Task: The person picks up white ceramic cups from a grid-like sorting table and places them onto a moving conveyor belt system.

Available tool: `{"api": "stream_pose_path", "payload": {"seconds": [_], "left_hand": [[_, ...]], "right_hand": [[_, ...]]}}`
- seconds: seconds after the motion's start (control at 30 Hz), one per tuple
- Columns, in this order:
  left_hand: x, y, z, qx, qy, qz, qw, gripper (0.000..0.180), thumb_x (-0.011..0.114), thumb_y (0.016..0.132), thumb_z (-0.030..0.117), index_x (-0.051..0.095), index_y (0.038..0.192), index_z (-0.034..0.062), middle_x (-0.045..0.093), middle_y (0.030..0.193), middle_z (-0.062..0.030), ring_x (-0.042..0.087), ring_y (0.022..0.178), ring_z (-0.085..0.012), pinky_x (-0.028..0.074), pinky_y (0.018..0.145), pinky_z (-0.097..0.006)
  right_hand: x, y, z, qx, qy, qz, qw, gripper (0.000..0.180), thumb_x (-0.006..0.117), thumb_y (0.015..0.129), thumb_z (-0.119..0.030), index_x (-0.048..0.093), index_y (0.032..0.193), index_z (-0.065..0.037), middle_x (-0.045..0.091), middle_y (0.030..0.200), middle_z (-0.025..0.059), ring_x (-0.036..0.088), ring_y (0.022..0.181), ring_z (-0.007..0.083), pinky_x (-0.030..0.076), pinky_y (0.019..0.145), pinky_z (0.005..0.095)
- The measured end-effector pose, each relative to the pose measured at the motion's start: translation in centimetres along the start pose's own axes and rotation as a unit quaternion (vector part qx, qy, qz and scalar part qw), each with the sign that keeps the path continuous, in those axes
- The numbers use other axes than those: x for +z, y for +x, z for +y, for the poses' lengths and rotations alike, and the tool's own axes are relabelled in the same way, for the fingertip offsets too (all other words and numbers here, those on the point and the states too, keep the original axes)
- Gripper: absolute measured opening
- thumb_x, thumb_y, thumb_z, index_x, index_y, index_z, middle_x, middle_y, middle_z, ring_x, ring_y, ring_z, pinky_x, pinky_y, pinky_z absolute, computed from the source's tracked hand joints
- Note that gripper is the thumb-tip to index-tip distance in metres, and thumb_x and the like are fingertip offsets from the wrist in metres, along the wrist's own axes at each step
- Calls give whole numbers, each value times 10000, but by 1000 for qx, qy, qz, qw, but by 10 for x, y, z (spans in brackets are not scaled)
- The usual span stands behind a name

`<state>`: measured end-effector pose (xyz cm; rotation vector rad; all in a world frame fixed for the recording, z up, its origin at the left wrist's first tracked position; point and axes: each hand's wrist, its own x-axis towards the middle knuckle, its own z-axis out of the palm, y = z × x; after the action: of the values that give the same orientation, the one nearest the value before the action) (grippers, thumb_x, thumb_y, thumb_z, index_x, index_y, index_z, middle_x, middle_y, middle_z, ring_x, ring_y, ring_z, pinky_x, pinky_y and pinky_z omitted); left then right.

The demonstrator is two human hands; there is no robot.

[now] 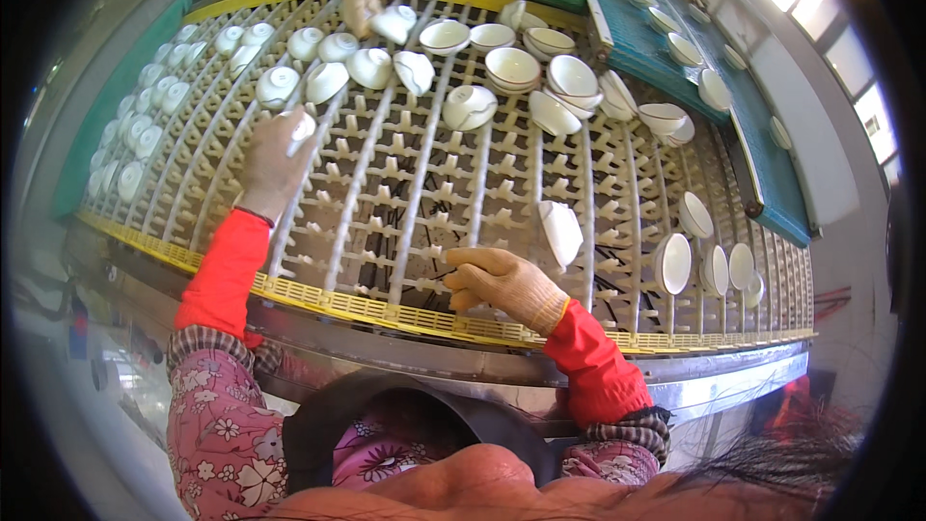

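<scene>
Head view: looking down over a wide, pale plastic pegged conveyor rack (405, 183) with a yellow front edge.
Left fingers: curled around a small white ceramic cup (301, 123); the cup's rim shows just past the fingertips, the grip closed on it.
Left hand (272, 166): in a tan knit glove, reached far out over the rack's left half, red sleeve cuff behind the wrist, floral pink sleeve further back.
Held cup, place: just above the pegs, below the row of upturned white cups (328, 63) standing on the far left part of the rack.
Right fingers: bent loosely inward, holding nothing; the tips rest on or just over the pegs near the yellow edge, contact not clear.
Right hand (503, 285): same tan glove, red cuff, low at the near centre of the rack.
Nearest piece to right hand: a white bowl standing on edge (560, 232) between pegs, just beyond and to the right, not touched.
Far centre: a cluster of shallow white bowls (540, 72), some upright, some tipped.
Right side: more white bowls on edge (672, 262) in the near rows; a green belt (627, 48) beyond carries further small dishes.
Far edge: another person's gloved hands (365, 2), red cuffs, at the cups along the top of the rack.
</scene>
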<state>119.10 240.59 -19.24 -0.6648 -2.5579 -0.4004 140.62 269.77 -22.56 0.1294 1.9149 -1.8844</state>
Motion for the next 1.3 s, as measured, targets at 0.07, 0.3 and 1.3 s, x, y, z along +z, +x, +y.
{"api": "stream_pose_path", "payload": {"seconds": [0.07,0.3,1.3], "left_hand": [[12,-3,31,87,-36,-28,995,337,670,876,246,609,1128,29,611,930,-148,576,882,-306,454,824,-426],[63,49,146,247,-145,-10,958,369,720,807,227,600,1093,26,585,865,-120,553,856,-299,425,841,-423],[-8,11,36,-172,-44,-25,984,426,514,955,427,616,1077,32,651,892,-217,633,854,-372,472,768,-455]], "right_hand": [[0,0,0,-15,-27,-5,1000,388,542,995,-199,558,1312,25,698,1039,87,714,893,157,558,807,261],[-4,3,16,-96,-130,-20,987,351,551,984,-222,579,1248,7,689,1032,125,706,914,203,552,819,293],[-15,-6,13,-101,-9,-49,994,405,516,1011,-249,559,1284,46,712,1015,78,678,866,129,538,798,269]]}}
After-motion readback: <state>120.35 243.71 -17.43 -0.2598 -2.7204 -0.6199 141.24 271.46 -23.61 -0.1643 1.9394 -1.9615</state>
